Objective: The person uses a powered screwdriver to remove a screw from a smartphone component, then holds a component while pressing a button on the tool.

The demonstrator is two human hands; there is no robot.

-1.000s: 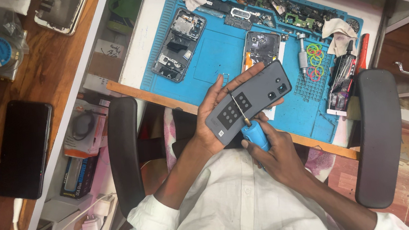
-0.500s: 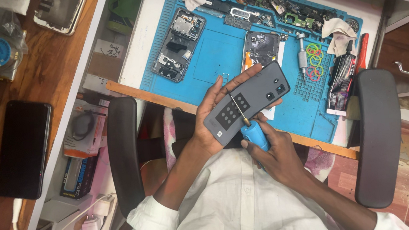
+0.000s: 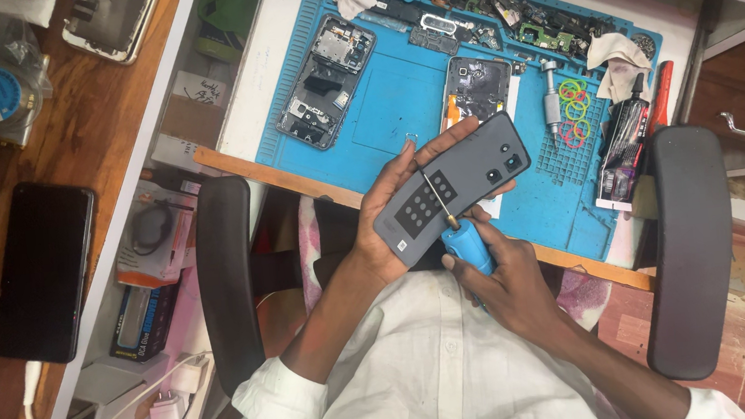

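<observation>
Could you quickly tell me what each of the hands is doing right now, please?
Left hand: closed around the grey phone back cover, holding it up.
Right hand: closed on the blue screwdriver, tip against the cover.

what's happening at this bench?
A seated person holds a grey phone back-side up in the left hand. The right hand grips a blue screwdriver, its tip against the phone's edge near the middle. On the blue mat lie two opened phones, loose parts and coloured rings.
</observation>
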